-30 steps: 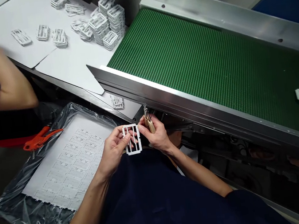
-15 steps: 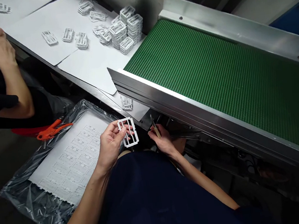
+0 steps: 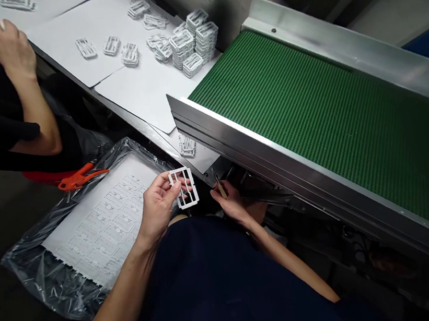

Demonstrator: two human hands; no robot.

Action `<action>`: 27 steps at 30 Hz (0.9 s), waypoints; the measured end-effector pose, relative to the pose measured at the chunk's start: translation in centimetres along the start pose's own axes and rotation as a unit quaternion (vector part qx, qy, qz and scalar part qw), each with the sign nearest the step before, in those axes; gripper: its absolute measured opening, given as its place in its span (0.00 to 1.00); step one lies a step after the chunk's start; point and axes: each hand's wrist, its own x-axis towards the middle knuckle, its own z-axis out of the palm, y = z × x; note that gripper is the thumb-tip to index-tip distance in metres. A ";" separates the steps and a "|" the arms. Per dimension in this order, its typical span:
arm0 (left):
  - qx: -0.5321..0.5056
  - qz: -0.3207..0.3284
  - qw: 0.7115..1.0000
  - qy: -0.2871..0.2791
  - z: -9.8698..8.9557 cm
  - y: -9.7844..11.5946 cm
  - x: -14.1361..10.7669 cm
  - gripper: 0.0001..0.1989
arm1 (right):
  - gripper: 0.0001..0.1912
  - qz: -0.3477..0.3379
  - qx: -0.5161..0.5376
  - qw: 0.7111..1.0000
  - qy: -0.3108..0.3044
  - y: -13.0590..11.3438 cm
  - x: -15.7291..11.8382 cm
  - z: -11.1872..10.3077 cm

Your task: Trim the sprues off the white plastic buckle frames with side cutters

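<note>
In my left hand (image 3: 156, 207) is a thin white plastic frame (image 3: 189, 205) with long slots, pinched between thumb and fingers and tilted up in front of my body. My right hand (image 3: 233, 204), a little to the right and lower, is closed round a slim knife-like tool (image 3: 223, 191) with a tan handle and a narrow metal tip pointing up. The tool's tip is apart from the frame. On the table corner just beyond my hands lies a small pile of similar white pieces (image 3: 188, 145).
A green conveyor belt (image 3: 295, 113) with metal side rails runs along the right. Stacked white frames (image 3: 183, 46) stand on the paper-covered table. At left, a plastic-lined container holds a white sheet of parts (image 3: 107, 222), beside an orange-handled cutter (image 3: 78, 179). A co-worker's hands (image 3: 12, 47) hold another frame.
The view has swung slightly left, so table and belt appear farther right. My hands keep the frame and tool in nearly the same pose. The co-worker's hands have shifted around their frame.
</note>
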 end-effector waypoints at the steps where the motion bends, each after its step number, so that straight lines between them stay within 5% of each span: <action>1: -0.001 0.006 1.000 0.013 -0.2 0.1 0.2 0.12 | 0.15 -0.002 -0.004 1.000 0.000 0.2 0.2 0.0; 9: -0.037 0.054 0.992 0.104 -3.3 2.0 2.8 0.12 | 0.18 -0.038 -0.025 0.999 -0.012 0.7 1.8 -0.8; 22: -0.034 0.048 0.991 0.119 -4.6 2.3 3.0 0.12 | 0.17 -0.041 -0.039 0.998 -0.025 1.5 3.2 -0.5; 27: -0.041 0.032 0.993 0.105 -6.5 2.0 5.3 0.12 | 0.17 -0.040 -0.043 0.998 -0.030 1.9 3.4 -0.4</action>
